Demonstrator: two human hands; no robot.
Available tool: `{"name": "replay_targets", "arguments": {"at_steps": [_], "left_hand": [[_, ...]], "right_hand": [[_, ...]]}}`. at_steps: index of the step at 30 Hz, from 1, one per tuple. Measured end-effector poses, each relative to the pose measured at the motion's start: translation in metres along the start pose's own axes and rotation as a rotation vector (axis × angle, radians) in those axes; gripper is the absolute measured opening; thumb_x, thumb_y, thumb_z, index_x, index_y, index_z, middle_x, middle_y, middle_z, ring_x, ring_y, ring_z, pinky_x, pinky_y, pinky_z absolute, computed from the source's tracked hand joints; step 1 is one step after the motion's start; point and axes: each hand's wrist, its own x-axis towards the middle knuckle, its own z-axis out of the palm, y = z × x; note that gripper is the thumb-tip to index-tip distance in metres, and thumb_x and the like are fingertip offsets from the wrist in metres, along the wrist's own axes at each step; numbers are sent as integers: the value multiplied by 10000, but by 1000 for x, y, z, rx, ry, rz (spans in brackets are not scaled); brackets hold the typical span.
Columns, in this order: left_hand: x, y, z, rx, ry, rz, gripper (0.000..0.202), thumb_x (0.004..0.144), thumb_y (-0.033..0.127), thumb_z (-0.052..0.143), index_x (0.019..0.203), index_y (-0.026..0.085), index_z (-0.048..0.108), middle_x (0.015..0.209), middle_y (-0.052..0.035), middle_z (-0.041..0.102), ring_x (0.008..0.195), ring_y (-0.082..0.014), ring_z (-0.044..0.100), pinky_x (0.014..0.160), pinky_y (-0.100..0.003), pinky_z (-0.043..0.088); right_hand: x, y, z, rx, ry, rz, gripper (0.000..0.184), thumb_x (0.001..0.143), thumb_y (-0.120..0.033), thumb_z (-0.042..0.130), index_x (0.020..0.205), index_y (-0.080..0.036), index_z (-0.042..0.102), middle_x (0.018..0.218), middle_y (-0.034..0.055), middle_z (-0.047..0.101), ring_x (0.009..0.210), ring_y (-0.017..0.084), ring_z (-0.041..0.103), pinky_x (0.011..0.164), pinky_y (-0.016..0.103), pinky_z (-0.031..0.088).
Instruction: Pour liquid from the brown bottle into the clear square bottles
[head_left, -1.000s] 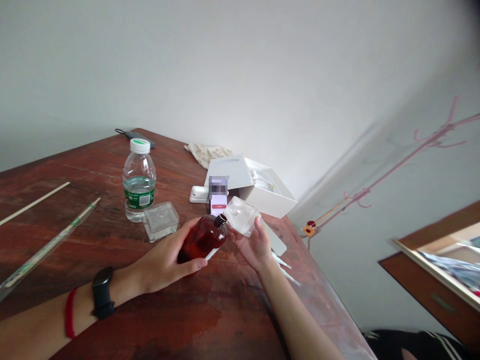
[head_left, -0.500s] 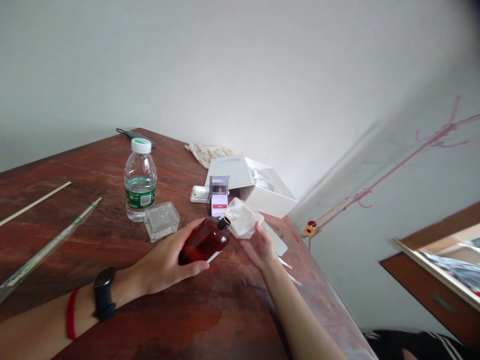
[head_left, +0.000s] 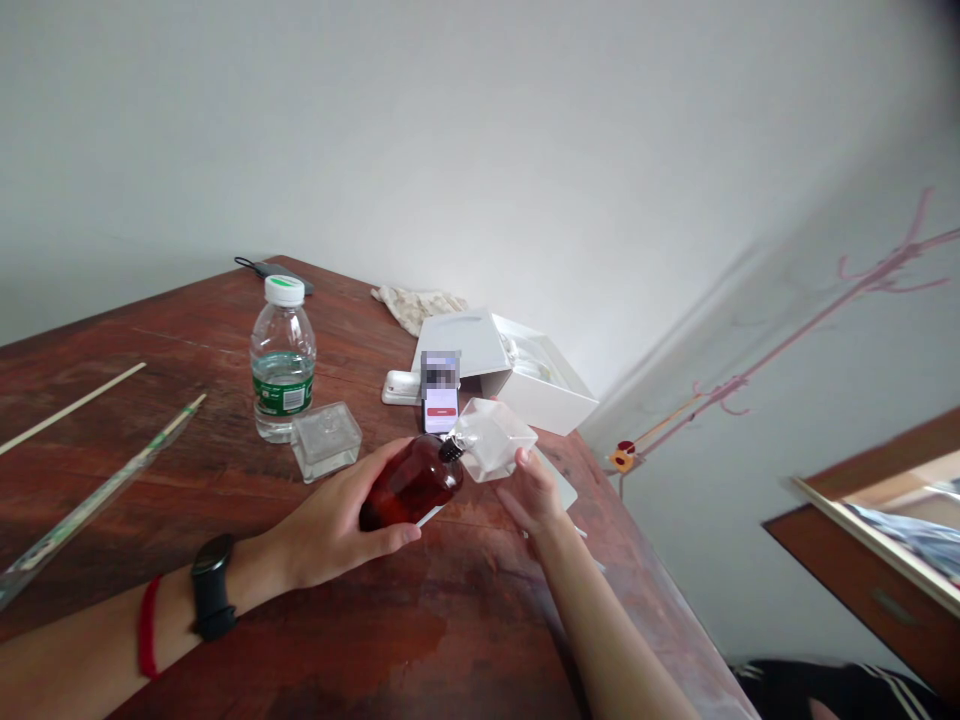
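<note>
My left hand [head_left: 341, 520] is wrapped around a brown glass bottle [head_left: 411, 488], which lies tilted with its black-ringed neck up and to the right. My right hand [head_left: 538, 492] holds a clear, frosted-looking square container [head_left: 501, 440], thumb on its near right side. The neck of the brown bottle meets the container's left edge; whether liquid passes between them cannot be made out. Left of the brown bottle, a clear square box [head_left: 327, 438] rests on the table, close to a plastic water bottle [head_left: 283, 350] with a white cap and green label.
Behind my hands, a phone [head_left: 441, 395] leans upright by a white case [head_left: 400, 387] and an open white box [head_left: 551, 385]. On the left lie a thin wooden stick [head_left: 75, 405] and a wrapped stick [head_left: 112, 490]. A pink coat rack [head_left: 795, 340] stands beyond the table's right edge.
My right hand has moved slightly right and turned the square container, so its left edge now meets the brown bottle's neck. My left hand has barely moved.
</note>
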Motion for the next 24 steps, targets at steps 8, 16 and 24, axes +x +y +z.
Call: {"name": "replay_targets", "arguments": {"at_steps": [8, 16, 24], "left_hand": [[0, 1, 2, 6, 0, 13, 855, 919, 540, 745, 1602, 225, 339, 1581, -168, 553, 1398, -369, 585, 1190, -514, 467], [0, 2, 0, 2, -21, -2, 873, 914, 540, 755, 1610, 230, 330, 1599, -171, 534, 1403, -378, 580, 1199, -545, 456], [-1, 1, 3, -16, 14, 15, 861, 914, 541, 758, 1608, 235, 351, 1587, -166, 551, 1406, -374, 579, 1209, -541, 447]], "right_hand": [[1, -7, -3, -24, -20, -10, 852, 608, -382, 959, 1393, -285, 642, 1178, 63, 806, 1070, 317, 752, 878, 403, 607], [0, -8, -3, -60, -7, -29, 830, 592, -406, 960, 1353, -271, 658, 1187, 78, 794, 1071, 341, 741, 872, 435, 606], [0, -9, -3, -49, 12, -48, 815, 577, -389, 976, 1317, -292, 649, 1186, 64, 777, 1032, 307, 728, 821, 388, 597]]}}
